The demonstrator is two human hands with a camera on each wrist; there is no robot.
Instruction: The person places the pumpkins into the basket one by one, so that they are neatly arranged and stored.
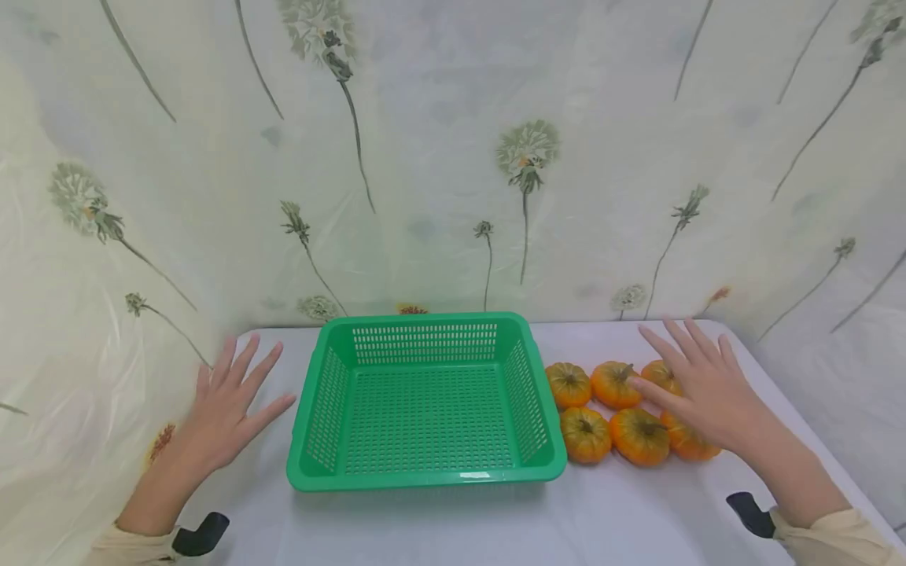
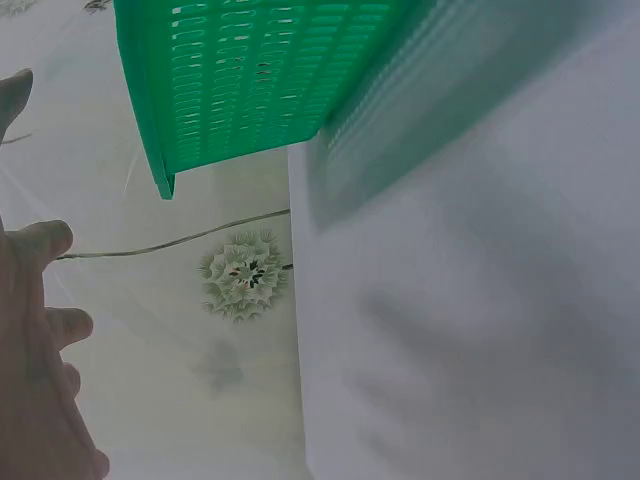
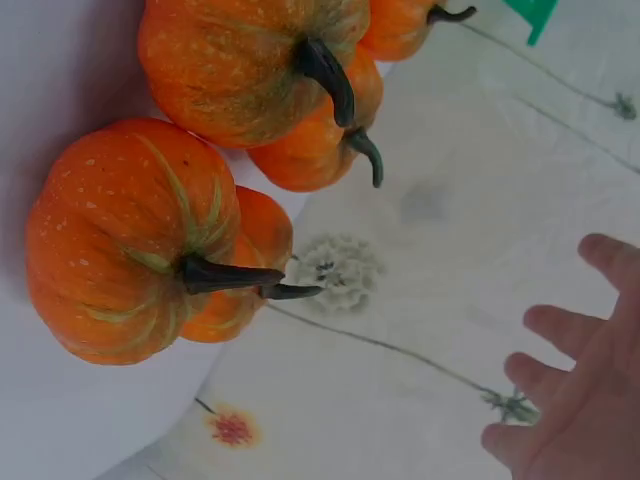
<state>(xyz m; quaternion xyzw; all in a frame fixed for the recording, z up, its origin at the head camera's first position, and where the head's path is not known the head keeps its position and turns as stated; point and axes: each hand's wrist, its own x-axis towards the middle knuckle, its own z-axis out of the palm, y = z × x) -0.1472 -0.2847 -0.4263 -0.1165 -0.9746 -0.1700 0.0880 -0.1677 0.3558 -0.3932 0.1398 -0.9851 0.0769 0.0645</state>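
Note:
A green plastic basket (image 1: 425, 479) with slotted walls stands in the middle of the table, and nothing lies in it. Right of it, several small orange pumpkins (image 1: 640, 437) sit close together in two rows. My left hand (image 1: 225, 413) hovers left of the basket, fingers spread, apart from it. Over the rightmost pumpkins, my right hand (image 1: 708, 389) is held with spread fingers and partly hides them. The right wrist view shows dark curved stems on the pumpkins (image 3: 130, 240), with the right hand (image 3: 580, 390) apart from them. Neither hand holds anything.
A white cloth covers the table (image 1: 425, 531). Behind it and along both sides hangs a pale curtain (image 1: 425, 157) printed with dandelions. A dark strap (image 1: 201, 534) shows at the left wrist and another strap (image 1: 752, 515) at the right.

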